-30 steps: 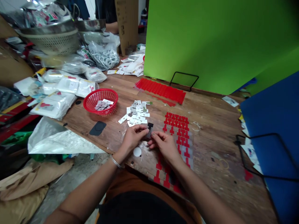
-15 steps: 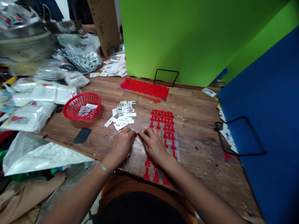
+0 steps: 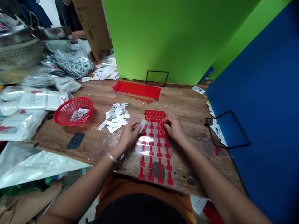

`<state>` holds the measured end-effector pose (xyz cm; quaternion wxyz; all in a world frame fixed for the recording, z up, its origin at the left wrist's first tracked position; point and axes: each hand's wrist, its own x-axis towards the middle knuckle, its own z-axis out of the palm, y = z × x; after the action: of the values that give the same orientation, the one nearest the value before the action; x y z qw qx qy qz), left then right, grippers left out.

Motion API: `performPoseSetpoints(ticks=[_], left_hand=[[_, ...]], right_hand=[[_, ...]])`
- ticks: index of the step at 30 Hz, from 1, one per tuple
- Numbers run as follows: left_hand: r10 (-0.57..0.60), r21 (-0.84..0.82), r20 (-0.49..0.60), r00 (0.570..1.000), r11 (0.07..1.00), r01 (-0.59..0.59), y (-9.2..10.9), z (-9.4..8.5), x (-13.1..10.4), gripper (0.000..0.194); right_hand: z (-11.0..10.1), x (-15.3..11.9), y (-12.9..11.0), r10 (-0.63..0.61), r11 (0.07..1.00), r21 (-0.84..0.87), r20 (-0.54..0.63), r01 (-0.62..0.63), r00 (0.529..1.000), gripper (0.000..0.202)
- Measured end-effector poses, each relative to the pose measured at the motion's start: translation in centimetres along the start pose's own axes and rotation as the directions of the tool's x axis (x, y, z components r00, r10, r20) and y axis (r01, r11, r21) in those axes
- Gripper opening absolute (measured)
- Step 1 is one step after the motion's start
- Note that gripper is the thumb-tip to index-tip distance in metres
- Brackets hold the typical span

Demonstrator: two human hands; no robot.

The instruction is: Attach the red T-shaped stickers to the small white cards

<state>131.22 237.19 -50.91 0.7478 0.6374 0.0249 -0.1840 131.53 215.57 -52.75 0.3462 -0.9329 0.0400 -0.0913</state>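
A clear sheet (image 3: 130, 160) lies on the table before me, bearing rows of red T-shaped stickers (image 3: 159, 152). Between the thumb and fingers of my left hand (image 3: 129, 133) is a small pale card (image 3: 142, 125), raised slightly over the sheet's left side. My right hand (image 3: 175, 129) is closed in a pinch at the right edge of the upper rows, its fingertips on a red sticker there. Beyond my left hand lies a loose pile of small white printed cards (image 3: 116, 116).
Left of the pile stands a red plastic basket (image 3: 57, 116) with some cards inside. Red strips (image 3: 137, 90) lie near the green panel (image 3: 177, 37). Bagged packets (image 3: 35, 99) crowd the left; a blue panel (image 3: 261, 93) with a black wire stand (image 3: 238, 146) bounds the right.
My hands were together over the sheet's left side and have moved apart. The left now shows a pale card; the right has shifted right to the red stickers. The camera view has turned slightly.
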Motion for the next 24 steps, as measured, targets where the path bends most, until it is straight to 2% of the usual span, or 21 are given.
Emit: performPoseSetpoints(ticks=[4, 8, 14, 17, 24], left_hand=[[-0.141, -0.109, -0.010, 0.990, 0.984, 0.139, -0.3, 3.4, 2.2, 0.003], [-0.191, -0.113, -0.022, 0.981, 0.976, 0.188, -0.3, 5.1, 3.7, 0.012], [-0.219, -0.103, -0.043, 0.975, 0.971, 0.214, -0.6, 5.2, 4.6, 0.012], [-0.223, -0.102, -0.045, 0.974, 0.971, 0.217, -0.8, 5.0, 4.7, 0.010], [-0.220, -0.107, -0.064, 0.973, 0.971, 0.213, -0.9, 5.2, 4.5, 0.010]], right_hand=[[0.1, 0.6, 0.3, 0.015, 0.999, -0.030, 0.065, -0.013, 0.998, 0.012], [0.2, 1.2, 0.5, 0.057, 0.997, -0.048, 0.116, -0.052, 0.992, 0.008], [0.3, 1.5, 0.6, 0.033, 0.996, -0.086, 0.152, -0.020, 0.988, 0.013], [0.4, 0.6, 0.1, -0.001, 0.994, -0.110, 0.102, 0.012, 0.995, 0.008], [1.3, -1.1, -0.9, -0.066, 0.990, -0.119, 0.034, 0.070, 0.997, 0.019]])
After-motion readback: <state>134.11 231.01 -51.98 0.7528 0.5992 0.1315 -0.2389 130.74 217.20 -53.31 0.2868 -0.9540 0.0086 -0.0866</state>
